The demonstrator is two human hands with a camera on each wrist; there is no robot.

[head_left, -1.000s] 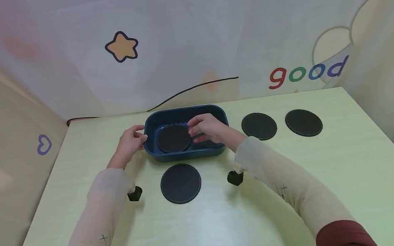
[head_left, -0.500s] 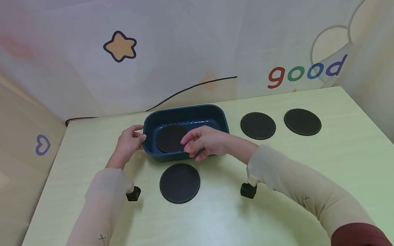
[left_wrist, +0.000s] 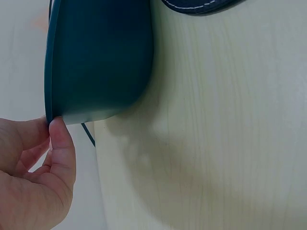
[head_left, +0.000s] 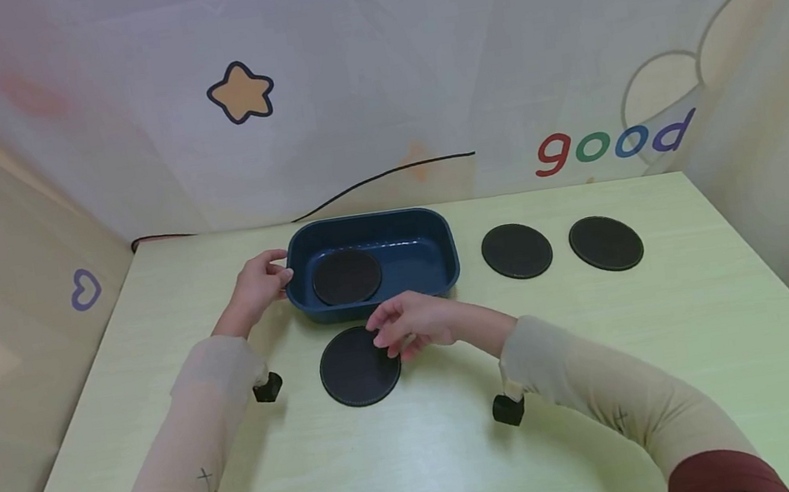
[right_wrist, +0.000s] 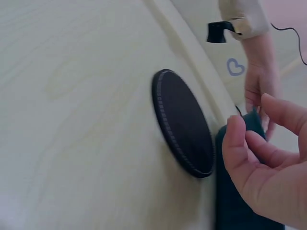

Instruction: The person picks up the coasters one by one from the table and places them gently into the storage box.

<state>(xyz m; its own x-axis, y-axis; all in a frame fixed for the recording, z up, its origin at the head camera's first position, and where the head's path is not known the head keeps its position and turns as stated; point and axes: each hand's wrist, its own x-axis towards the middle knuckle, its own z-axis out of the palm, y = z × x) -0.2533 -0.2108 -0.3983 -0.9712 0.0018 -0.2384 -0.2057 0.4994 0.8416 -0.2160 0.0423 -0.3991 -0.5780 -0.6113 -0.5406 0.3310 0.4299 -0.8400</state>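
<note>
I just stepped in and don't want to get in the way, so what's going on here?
A person is working with a blue tray and round black coasters. The left hand pinches the tray's rim at its left end. The right hand, holding nothing, is close to the near coaster, which lies in front of the tray. The inside coaster lies in the tray's left half. A third coaster and a fourth coaster lie to the tray's right.
</note>
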